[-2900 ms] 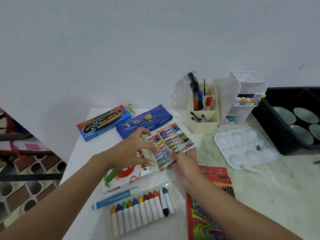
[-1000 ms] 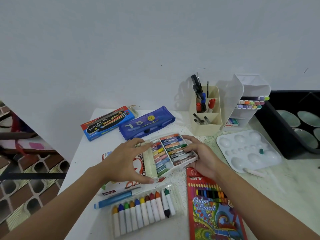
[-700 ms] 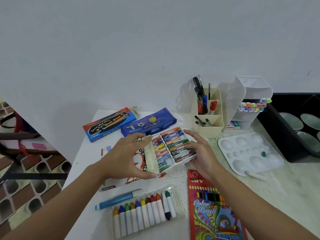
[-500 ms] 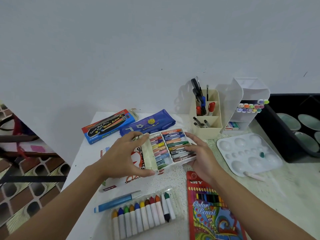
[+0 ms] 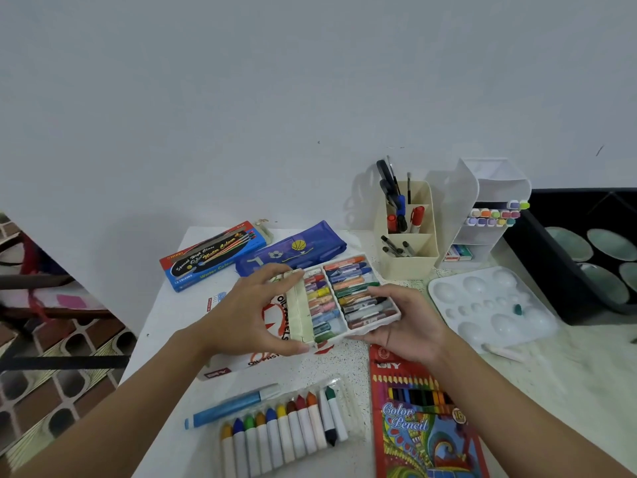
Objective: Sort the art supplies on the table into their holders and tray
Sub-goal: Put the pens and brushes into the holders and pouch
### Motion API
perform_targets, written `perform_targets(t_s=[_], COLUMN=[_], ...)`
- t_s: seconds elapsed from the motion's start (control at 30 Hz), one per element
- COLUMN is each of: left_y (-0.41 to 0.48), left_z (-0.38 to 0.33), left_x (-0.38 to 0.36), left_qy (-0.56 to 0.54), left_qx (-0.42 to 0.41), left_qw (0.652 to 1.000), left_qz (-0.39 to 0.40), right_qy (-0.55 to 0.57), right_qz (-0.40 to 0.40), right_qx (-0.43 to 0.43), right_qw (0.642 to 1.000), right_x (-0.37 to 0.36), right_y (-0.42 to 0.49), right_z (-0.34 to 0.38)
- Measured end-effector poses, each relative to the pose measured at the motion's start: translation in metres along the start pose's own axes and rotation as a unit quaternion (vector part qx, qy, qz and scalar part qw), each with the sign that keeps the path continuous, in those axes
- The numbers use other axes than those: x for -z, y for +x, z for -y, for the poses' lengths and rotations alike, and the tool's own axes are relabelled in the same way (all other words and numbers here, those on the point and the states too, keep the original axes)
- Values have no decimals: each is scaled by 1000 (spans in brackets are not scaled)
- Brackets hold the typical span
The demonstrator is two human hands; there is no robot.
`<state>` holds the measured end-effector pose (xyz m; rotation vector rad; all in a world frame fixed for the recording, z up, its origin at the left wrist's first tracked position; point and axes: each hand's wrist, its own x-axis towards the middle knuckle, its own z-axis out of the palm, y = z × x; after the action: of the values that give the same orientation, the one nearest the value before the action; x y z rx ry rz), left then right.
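Note:
A white tray of oil pastels (image 5: 339,298) is held just above the table's middle, tilted toward me. My left hand (image 5: 251,315) grips its left end, thumb at the near corner and fingers at the far corner. My right hand (image 5: 406,322) holds its right side, with the fingers curled over the rim onto the pastels. Under the tray lies the white oil pastel box (image 5: 248,357). A beige pen holder (image 5: 408,243) and a white marker organiser (image 5: 489,208) stand at the back.
A white paint palette (image 5: 489,305) lies to the right, a black bin (image 5: 586,250) beyond it. Near me lie a pack of crayons (image 5: 286,436), a blue marker (image 5: 231,407) and a colour pencil box (image 5: 420,419). A watercolour box (image 5: 213,253) and blue pencil case (image 5: 293,250) lie at the back left.
Both hands have lifted the pastel tray slightly and shifted it toward the back of the table. My right hand moved from the tray's near edge to its right side.

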<state>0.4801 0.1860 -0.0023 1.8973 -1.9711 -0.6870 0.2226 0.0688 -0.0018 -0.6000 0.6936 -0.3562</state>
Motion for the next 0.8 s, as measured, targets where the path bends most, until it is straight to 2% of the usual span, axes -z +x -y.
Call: perform_targets(t_s=[0.2,0.43,0.7,0.8], left_y=[1,0,-1,-1], left_z=[-1,2,12,15], left_x=[1,14,19,16], left_qy=[-2,4,-9,3], left_qx=[-35,-43,-44,-40], left_qw=[999,999,998,998], left_qz=[26,33,50,43], right_qy=[2,96,127,106], right_qz=[44,29,13,7], right_qx=[-16,15,14,3], right_qw=[999,995,992,994], right_x=[3,7,6,4], right_y=[-3,-2,-3,-2], right_z=[-1,-7,-5,-3])
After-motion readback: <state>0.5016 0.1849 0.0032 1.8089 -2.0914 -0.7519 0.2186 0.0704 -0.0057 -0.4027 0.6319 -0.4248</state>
